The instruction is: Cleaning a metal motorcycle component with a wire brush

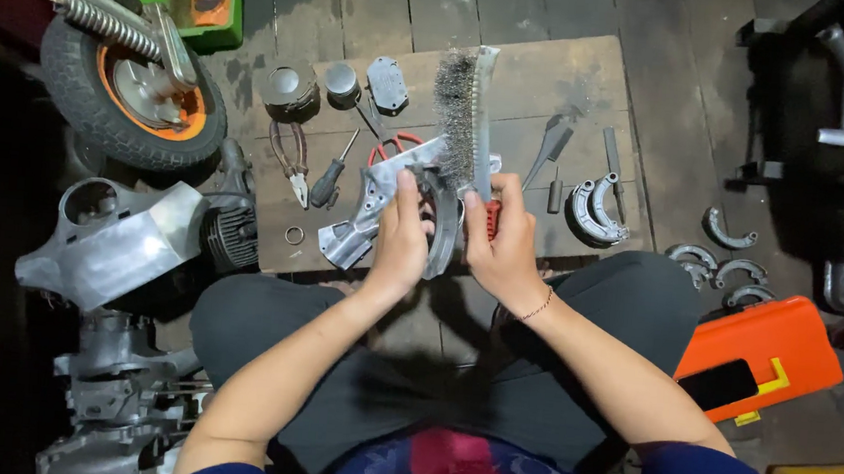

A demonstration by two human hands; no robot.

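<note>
Lap and striped jersey sit closest to the lens, person cross-legged on a plank floor. Left hand [400, 240] clenched around a bare metal casing part [374, 208], held up over the near edge of the wooden board [555, 77]. Right hand [504, 243] wrapped round the red handle of a wire brush [461, 120]; bristles point left, touching the casing's upper end. On the board: pliers [290, 161] and screwdriver [329, 180] left of the hands, two round piston-like parts [288, 86] and a small oval cover [387, 84] further up, pair of brake shoes [593, 208] to the right. More brake shoes [727, 256] on the floor, near an orange case [759, 356]. Small wheel with orange hub [127, 93] top left, engine assembly [130, 244] beside the left knee.
</note>
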